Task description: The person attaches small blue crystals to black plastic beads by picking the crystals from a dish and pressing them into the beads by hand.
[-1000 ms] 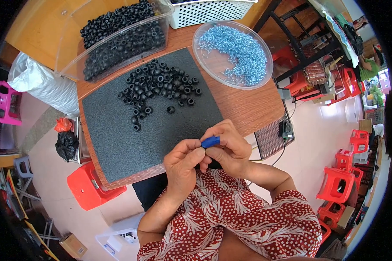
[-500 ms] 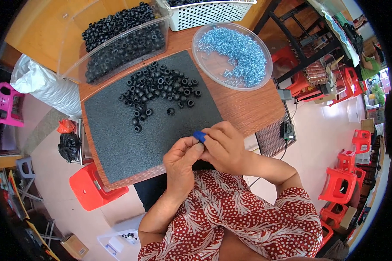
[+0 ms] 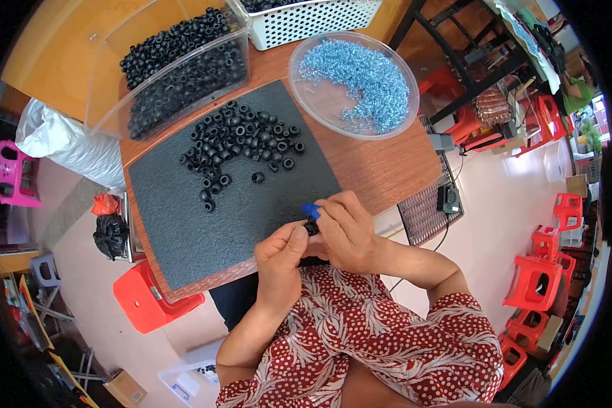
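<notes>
My left hand [image 3: 279, 257] and my right hand [image 3: 349, 232] meet at the near edge of the dark mat [image 3: 183, 231]. Between them is a small black ring-shaped part [image 3: 311, 228], pinched by the thumb and fingers of my left hand. The fingers of my right hand close on its other side, one wearing a blue finger cover [image 3: 310, 209]. Whether my right hand holds a smaller piece is hidden. Beyond my hands, a heap of similar black parts [image 3: 241, 139] lies on the mat, with a single black part [image 3: 258, 177] apart from it.
Behind the mat stands a clear bin [image 3: 109, 115] of black parts, beside a white perforated basket [image 3: 313, 24]. A round clear tray [image 3: 323, 112] at the far right holds many tiny light-blue pieces. A red stool [image 3: 139, 299] stands left of the table.
The black part now shows between my hands, where fingers mostly covered it before. My right hand has shifted slightly, and the whole view has turned a little.
</notes>
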